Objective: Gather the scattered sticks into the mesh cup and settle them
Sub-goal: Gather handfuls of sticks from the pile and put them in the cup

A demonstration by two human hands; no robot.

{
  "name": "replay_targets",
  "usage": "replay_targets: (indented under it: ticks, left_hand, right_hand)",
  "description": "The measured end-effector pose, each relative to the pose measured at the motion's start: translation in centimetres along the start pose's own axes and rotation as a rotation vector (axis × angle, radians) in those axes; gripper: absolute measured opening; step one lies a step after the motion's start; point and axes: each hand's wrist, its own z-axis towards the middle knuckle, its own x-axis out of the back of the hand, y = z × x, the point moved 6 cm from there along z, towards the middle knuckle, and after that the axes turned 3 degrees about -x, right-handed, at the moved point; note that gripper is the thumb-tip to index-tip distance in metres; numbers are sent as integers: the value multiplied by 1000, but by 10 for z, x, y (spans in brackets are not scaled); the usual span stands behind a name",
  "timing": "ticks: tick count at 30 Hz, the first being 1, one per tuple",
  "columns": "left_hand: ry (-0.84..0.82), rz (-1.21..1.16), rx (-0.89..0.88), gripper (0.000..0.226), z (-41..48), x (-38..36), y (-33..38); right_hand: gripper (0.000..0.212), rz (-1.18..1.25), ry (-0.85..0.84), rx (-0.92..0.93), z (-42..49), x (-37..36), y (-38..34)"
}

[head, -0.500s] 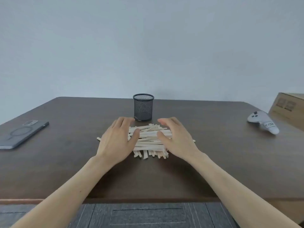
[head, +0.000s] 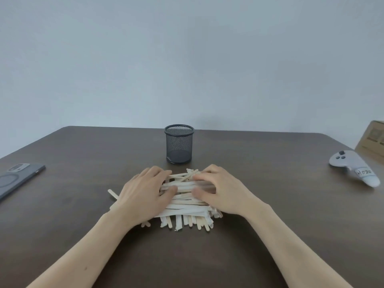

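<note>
A pile of pale wooden sticks (head: pixel 185 206) lies crisscrossed on the dark brown table (head: pixel 270 204), just in front of me. My left hand (head: pixel 141 196) presses on the pile's left side, fingers curled over the upper sticks. My right hand (head: pixel 222 191) covers the right side, its fingers and thumb closing on a bundle of sticks between the two hands. The black mesh cup (head: pixel 179 144) stands upright and looks empty, a short way behind the pile. One stick pokes out to the left under my left hand.
A dark phone (head: pixel 18 179) lies at the left table edge. A grey handheld controller (head: pixel 353 167) rests at the right, with a cardboard box (head: pixel 372 140) behind it. A plain wall rises behind the table.
Both hands have closed inward over the pile, fingers curling onto the top sticks. The sticks are squeezed into a tighter heap.
</note>
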Motion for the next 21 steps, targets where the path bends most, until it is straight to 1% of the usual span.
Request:
replay_targets:
  ticks: [4,8,14,19,21]
  left_hand:
    - [7,-44,1,43,2,-3,-3]
    - [18,-27,-37,31,3,-1,-3]
    - [107,8,-100,22,2,8,0]
    - [166,27,-110,23,1,13,2]
    - [176,15,-59,23,0,15,-2]
  right_hand:
    - [45,-18,17,17,2,1,-4]
    - [36,30,54,13,4,1,-5]
    - [25,106,136,1,2,4,-4]
    - [21,138,173,1,1,6,-2]
    - [27,162,192,-24,1,8,2]
